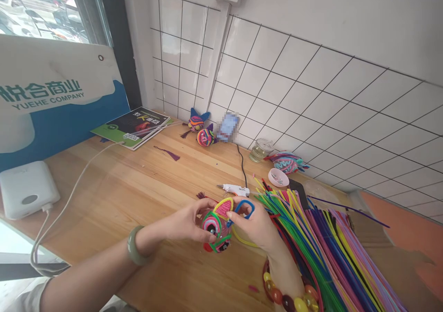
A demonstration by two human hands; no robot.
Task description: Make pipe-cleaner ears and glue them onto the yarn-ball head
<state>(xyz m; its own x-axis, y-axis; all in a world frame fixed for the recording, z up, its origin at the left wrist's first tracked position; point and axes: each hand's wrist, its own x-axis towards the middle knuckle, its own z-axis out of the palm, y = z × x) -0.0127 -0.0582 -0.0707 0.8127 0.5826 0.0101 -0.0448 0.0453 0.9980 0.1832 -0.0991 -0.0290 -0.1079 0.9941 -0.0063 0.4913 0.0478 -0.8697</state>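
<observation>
Left grip: the left hand (188, 220) is closed on a multicoloured pipe-cleaner figure (216, 231), fingers wrapped round its left side, just above the desk (138, 187).
Right grip: the right hand (256, 226) pinches the figure's pink-and-yellow ear (223, 207) between thumb and fingertips; a blue pipe-cleaner loop (245, 207) curls over its fingers.
Wrists: a green bangle (134, 252) on the left, a bead bracelet (289, 298) on the right.
Beside the right hand: a fanned bundle of pipe cleaners (321, 243) (green, yellow, purple, pink among them) lying on the desk.
Just beyond the hands: a white glue gun (235, 190), its black cord running toward the tiled wall.
Further back: a pink round tin (278, 177), a glass jar (261, 149), and two finished figures (200, 129) by the wall.
Far left: a white power bank (27, 189) with cable, and a booklet (133, 126).
</observation>
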